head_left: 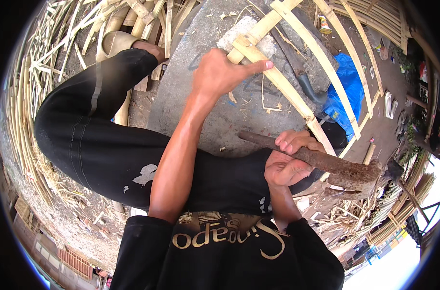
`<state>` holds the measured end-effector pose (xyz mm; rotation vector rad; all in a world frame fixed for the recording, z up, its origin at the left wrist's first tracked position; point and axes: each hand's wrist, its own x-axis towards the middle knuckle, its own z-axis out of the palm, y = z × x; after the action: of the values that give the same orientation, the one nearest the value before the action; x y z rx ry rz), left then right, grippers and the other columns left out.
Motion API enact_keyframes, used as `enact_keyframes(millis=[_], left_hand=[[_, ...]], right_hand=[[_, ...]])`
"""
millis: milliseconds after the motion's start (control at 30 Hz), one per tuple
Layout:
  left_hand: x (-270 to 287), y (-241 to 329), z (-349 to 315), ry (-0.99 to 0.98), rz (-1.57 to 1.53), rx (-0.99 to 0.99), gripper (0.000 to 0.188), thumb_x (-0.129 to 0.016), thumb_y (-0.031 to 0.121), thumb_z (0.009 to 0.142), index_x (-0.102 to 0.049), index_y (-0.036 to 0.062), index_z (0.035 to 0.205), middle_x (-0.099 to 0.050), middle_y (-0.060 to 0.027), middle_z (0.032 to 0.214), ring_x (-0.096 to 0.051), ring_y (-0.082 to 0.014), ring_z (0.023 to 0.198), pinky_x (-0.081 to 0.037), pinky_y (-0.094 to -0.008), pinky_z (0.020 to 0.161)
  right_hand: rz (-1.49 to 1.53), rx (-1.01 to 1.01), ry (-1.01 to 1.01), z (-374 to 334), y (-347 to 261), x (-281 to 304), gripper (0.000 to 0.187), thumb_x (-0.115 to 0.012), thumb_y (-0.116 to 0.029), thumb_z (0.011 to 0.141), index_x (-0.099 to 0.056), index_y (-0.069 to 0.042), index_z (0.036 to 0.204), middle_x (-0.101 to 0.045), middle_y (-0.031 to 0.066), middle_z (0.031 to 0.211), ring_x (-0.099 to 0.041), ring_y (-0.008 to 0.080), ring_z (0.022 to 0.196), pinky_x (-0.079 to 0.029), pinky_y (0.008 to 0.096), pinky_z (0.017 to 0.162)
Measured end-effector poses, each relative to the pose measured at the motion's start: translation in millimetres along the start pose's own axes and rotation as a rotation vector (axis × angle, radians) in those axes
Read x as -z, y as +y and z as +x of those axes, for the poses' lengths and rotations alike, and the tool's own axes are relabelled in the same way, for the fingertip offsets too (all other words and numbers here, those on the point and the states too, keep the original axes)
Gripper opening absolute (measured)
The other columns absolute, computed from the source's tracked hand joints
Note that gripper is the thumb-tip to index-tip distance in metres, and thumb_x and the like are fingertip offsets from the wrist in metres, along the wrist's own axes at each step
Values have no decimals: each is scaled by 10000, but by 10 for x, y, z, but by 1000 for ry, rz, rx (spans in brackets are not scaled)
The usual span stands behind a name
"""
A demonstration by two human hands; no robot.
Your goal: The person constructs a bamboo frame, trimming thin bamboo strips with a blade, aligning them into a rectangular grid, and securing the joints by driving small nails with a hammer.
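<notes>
My left hand (pixel 219 72) is closed around the corner of a bamboo frame (pixel 285 89), where two flat strips cross. Its thumb stretches out along the nearer strip. The pale strips run off to the right, and crosspieces join them. In my right hand (pixel 295 162) is a rusty, cleaver-like tool (pixel 343 166), brown and pitted. Its narrow end points left over my lap and its broad end lies to the right, over the frame's near end. Beyond the strips, a long knife (pixel 304 84) with a dark rounded handle lies on a grey slab (pixel 212 128).
Bamboo strips (pixel 34 121) lie heaped along the left, and more split pieces (pixel 369 212) lie at right. Blue plastic (pixel 345 87) lies beneath the frame's right side. My bent left leg (pixel 84 140), in black trousers, borders the slab. A yellow cup (pixel 324 25) lies at the far right.
</notes>
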<state>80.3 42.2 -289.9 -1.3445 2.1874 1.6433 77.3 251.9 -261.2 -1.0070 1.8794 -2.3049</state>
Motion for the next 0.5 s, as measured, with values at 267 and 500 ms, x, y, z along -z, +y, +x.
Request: enact_keyframes(millis=[267, 500], left_hand=[[2, 49, -24, 11, -10, 7, 763, -881, 689, 595, -790, -26, 848, -735, -188, 749, -733, -283, 700, -577, -418, 675], [11, 45, -24, -5, -8, 1, 763, -881, 687, 598, -787, -31, 840, -735, -199, 755, -728, -294, 697, -573, -427, 683]], right_hand=[[35, -27, -37, -60, 275, 166, 375, -540, -283, 1061, -348, -31, 1262, -537, 140, 909, -544, 233, 812, -561, 445, 718], [106, 45, -11, 114, -139, 120, 427, -552, -333, 1055, -346, -46, 1295, -537, 134, 903, -528, 234, 794, -556, 436, 691]])
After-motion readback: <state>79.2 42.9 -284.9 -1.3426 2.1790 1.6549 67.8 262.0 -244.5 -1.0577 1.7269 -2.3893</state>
